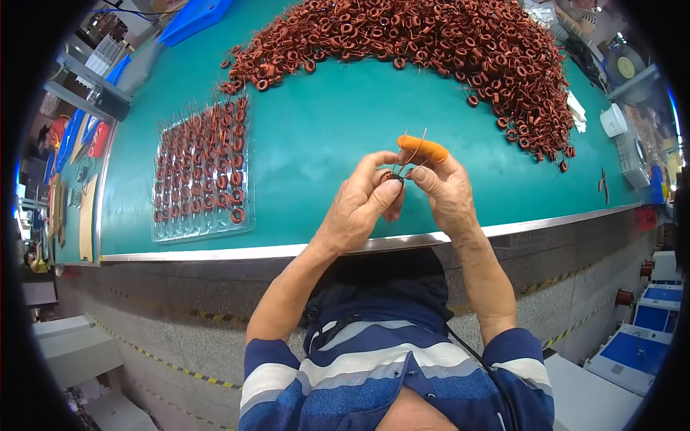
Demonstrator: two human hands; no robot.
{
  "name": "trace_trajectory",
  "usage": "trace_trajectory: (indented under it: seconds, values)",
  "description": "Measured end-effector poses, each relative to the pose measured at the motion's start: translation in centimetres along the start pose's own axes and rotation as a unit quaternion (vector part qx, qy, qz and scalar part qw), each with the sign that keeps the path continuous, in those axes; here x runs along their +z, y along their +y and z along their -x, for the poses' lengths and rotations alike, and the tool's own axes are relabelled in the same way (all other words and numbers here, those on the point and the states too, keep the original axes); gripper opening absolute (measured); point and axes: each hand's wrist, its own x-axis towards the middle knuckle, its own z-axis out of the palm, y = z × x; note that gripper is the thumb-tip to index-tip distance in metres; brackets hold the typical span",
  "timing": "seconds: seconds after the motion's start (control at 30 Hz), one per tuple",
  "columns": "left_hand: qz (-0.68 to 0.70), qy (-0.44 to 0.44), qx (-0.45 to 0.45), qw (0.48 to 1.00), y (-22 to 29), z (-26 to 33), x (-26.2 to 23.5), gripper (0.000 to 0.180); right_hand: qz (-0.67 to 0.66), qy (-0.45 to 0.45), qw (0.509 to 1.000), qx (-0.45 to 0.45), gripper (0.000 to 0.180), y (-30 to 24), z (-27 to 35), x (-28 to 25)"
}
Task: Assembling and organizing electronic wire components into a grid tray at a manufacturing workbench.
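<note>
Rows of red-brown toroidal coils [201, 161], their wire ends up, fill a clear plastic tray [203, 232] on the green worktop [309, 129], to the left of both hands and well apart from them. Next, the left hand [361, 203], closed in a narrow pinch: thumb and fingertips hold one wound coil [390, 177] just above the worktop's near edge. That coil lies directly between the hands, nearer the left, which bears it. Its ring is partly hidden by the thumb; its long axis is taken from the two wire leads [423, 134], which point away from the wearer and lean slightly right. Right hand [451, 195], just beside the coil: fingers curled, thumb tip close to the base of the leads. An orange cover [424, 149], apparently a finger cot on the index finger, lies behind the leads, crosswise to them; whether the thumb and finger grip the wire cannot be told. Beyond both hands, curving round to the right, a large heap of loose coils [431, 36]. Farthest right of the right hand: a white tub [613, 121] and, nearer the wearer, red-handled pliers [604, 188].
</note>
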Motion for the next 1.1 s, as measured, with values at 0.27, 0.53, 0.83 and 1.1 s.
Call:
trace_trajectory:
  seconds: [0.27, 0.53, 0.83, 1.1]
  values:
    - [-0.008, 0.066, -0.018, 0.998, -1.5, 0.1, -0.3, 0.018, 0.023, 0.045, 0.998, -0.024, 0.037, 0.6, -0.5, 2.0]
    - [-0.155, 0.147, 0.061, 0.975, -3.2, 2.4, -0.4, 0.018, 0.145, 0.115, 0.982, -0.044, 0.018, 2.9, 0.2, 3.2]
    - [-0.227, 0.366, 0.192, 0.882, 3.9, 14.5, -15.2, 0.016, 0.690, 0.099, 0.685, -0.212, 0.046, -0.6, -10.5, -15.5]
    - [-0.337, 0.412, 0.170, 0.829, 3.5, 15.5, -20.0, 0.008, 0.802, 0.097, 0.566, -0.162, 0.039, 2.3, -13.4, -21.8]
